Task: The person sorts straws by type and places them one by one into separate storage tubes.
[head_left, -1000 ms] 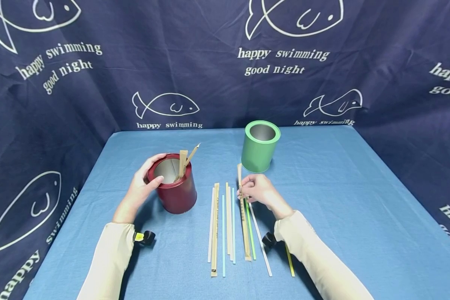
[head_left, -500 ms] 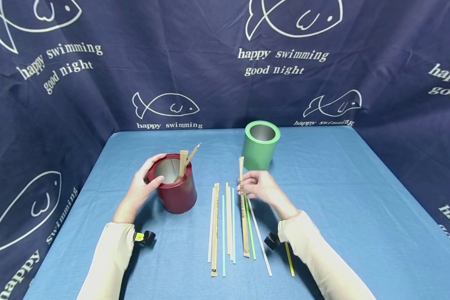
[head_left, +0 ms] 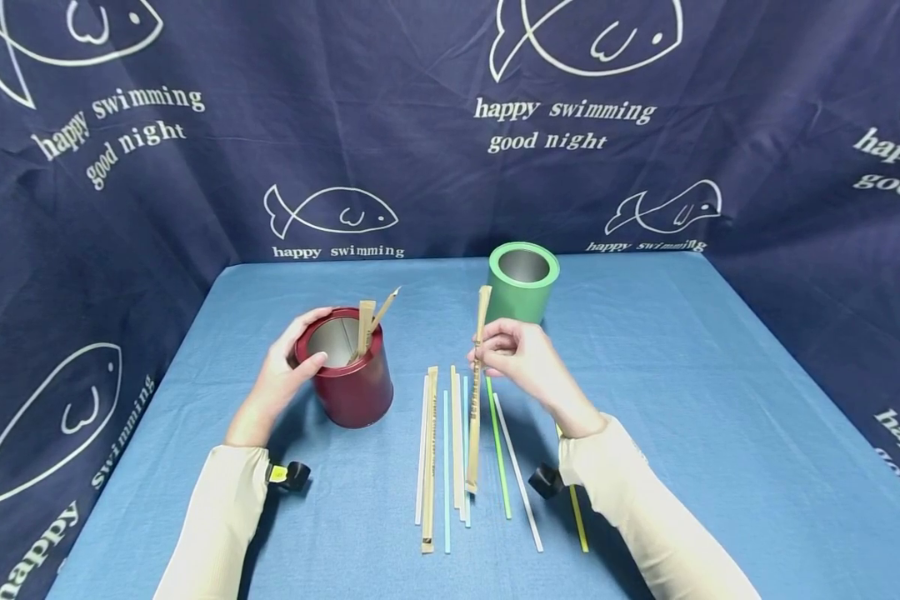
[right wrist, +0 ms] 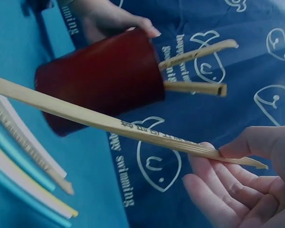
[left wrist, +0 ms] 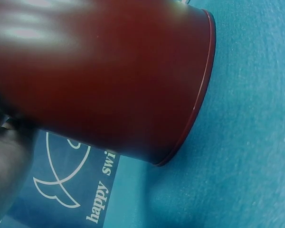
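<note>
Left of centre on the table (head_left: 667, 383), a person's left hand (head_left: 276, 379) is gripping the rim of a red can (head_left: 356, 396), which is holding two wrapped sticks (head_left: 365, 327); the can is looking rigid and smooth, so the rim is likely offering surer purchase than the wall. Rightward, thin straws (head_left: 447, 467) are lying lengthwise toward the front edge, probably light and easily rolling. Among them, tilted above the table, a paper-wrapped stick (head_left: 474, 425) is hanging from the right hand (head_left: 521, 358), whose thumb and fingers are pinching it nearer its back end. It is seemingly light and fairly stiff, its wrapper creasing readily, so a gentle pinch closer to mid-length is probably balancing best. Nearer the back edge, a green can (head_left: 517, 300) is standing upright.
</note>
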### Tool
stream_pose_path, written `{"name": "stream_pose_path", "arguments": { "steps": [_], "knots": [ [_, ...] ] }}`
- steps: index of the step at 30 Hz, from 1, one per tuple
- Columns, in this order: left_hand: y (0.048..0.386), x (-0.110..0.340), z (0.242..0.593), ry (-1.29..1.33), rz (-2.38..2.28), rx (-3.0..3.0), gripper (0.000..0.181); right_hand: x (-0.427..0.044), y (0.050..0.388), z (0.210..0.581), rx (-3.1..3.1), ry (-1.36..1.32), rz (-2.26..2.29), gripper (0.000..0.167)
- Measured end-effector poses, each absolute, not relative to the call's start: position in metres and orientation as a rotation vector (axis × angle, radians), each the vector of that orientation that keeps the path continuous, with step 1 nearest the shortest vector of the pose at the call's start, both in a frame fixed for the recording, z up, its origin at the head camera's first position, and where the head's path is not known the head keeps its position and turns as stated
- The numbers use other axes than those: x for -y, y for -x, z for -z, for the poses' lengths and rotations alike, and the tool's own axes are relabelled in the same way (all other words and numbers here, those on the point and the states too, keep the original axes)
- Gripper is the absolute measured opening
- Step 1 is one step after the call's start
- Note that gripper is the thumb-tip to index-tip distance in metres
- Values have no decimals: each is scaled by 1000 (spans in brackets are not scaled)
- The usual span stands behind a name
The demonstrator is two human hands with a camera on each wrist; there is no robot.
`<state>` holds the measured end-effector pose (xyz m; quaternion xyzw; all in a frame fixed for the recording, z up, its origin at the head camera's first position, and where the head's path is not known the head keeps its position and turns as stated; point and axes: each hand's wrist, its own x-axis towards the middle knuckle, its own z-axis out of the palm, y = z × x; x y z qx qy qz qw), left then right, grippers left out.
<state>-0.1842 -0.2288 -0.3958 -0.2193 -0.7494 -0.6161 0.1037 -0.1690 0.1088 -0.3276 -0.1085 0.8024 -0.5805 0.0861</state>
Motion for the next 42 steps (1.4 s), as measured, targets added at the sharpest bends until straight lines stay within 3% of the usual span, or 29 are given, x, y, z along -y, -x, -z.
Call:
{"name": "stream_pose_path", "arguments": {
  "steps": [27,42],
  "knots": [
    [183,229,396,638,1822,2217,57,-83,144,286,-2082,447,2393,13],
    [184,230,396,626,1812,2228,57,-59,147,292,-1884,588,2863,19]
  ]
}}
